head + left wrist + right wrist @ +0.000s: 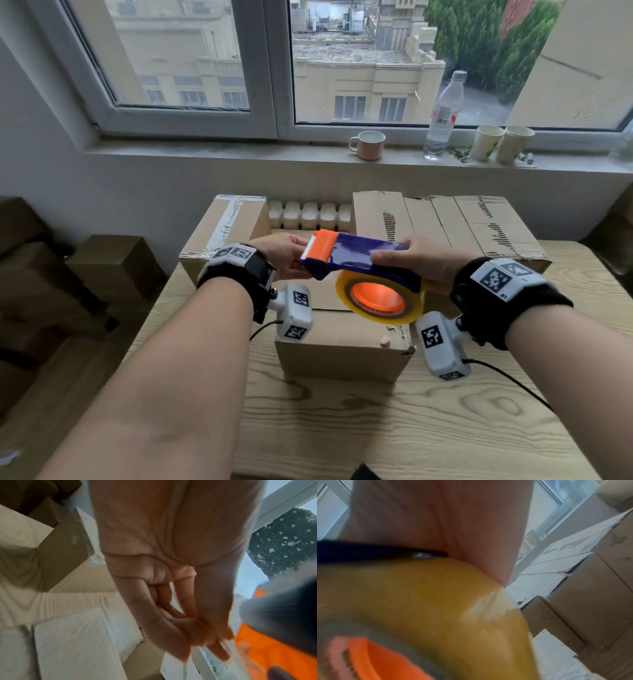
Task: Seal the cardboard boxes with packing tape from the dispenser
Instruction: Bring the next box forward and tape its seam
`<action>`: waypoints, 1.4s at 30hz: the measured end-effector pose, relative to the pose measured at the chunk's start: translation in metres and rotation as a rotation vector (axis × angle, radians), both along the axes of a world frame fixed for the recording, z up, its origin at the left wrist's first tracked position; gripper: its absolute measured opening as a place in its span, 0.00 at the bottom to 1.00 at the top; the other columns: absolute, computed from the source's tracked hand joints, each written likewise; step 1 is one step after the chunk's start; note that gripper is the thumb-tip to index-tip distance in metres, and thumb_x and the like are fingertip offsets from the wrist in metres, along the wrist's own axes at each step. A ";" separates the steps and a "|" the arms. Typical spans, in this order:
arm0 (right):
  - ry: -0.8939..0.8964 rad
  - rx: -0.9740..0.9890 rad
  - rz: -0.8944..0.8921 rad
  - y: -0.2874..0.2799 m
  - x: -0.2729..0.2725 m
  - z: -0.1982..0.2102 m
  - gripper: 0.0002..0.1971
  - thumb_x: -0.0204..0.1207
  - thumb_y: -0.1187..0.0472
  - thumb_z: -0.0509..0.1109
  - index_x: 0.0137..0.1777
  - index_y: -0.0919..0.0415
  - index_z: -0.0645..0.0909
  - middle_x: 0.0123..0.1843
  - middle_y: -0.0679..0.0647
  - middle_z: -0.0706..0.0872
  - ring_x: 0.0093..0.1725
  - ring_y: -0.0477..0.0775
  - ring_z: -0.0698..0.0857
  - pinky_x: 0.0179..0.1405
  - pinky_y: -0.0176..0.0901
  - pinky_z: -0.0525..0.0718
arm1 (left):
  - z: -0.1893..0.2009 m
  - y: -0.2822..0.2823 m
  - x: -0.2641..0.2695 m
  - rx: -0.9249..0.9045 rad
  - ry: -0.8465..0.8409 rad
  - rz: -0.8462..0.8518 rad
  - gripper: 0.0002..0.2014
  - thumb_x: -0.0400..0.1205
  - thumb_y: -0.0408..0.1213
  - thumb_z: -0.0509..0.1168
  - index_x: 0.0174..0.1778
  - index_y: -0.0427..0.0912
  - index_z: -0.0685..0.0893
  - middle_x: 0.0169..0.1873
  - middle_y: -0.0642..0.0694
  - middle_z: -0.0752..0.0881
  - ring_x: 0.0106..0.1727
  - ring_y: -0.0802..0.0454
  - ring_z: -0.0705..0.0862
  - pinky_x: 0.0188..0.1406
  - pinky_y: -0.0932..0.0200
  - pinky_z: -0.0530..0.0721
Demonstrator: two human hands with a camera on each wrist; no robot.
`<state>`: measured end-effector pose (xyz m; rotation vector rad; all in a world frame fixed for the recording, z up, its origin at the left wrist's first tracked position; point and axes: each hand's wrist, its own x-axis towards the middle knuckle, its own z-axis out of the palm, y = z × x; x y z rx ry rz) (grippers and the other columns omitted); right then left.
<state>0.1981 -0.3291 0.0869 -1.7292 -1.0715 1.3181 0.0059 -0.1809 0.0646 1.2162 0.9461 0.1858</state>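
While held above the small box [339,346]: tape dispenser [356,255].
Right hand [416,260]: curled round the dispenser.
Left hand [281,255]: fingers at the orange cutter end; grasp unclear.
Box print: unreadable.

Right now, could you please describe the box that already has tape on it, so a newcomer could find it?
Start at the wooden table under the window. At its far left corner stands a tall cardboard box, left of the radiator. Unlike its neighbours, it has shiny clear tape across its top.
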 end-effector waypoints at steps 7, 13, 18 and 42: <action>0.222 0.120 0.091 0.003 -0.004 -0.002 0.55 0.36 0.35 0.88 0.63 0.68 0.79 0.51 0.64 0.86 0.49 0.61 0.84 0.56 0.56 0.82 | -0.008 0.002 -0.012 -0.069 -0.036 0.089 0.13 0.81 0.23 0.64 0.32 0.35 0.89 0.26 0.43 0.86 0.26 0.54 0.87 0.31 0.61 0.89; 0.095 -0.034 0.232 0.003 -0.004 0.005 0.34 0.57 0.56 0.85 0.62 0.60 0.76 0.51 0.59 0.87 0.46 0.54 0.88 0.45 0.44 0.87 | -0.013 -0.004 -0.014 -0.118 0.017 0.181 0.04 0.76 0.26 0.71 0.45 0.32 0.83 0.30 0.40 0.90 0.29 0.53 0.89 0.32 0.61 0.89; -0.347 -0.062 0.220 0.004 -0.005 0.011 0.41 0.62 0.60 0.83 0.72 0.45 0.65 0.60 0.55 0.82 0.53 0.53 0.87 0.55 0.49 0.88 | -0.015 -0.001 -0.011 -0.161 0.078 0.238 0.09 0.77 0.30 0.72 0.46 0.29 0.81 0.32 0.38 0.89 0.27 0.51 0.89 0.31 0.60 0.89; -0.725 0.110 0.368 0.003 -0.022 0.016 0.42 0.62 0.64 0.79 0.74 0.40 0.67 0.57 0.44 0.80 0.51 0.44 0.81 0.50 0.44 0.86 | -0.043 0.010 -0.021 -0.149 0.262 0.152 0.11 0.82 0.37 0.65 0.34 0.43 0.77 0.20 0.53 0.80 0.28 0.61 0.76 0.34 0.64 0.65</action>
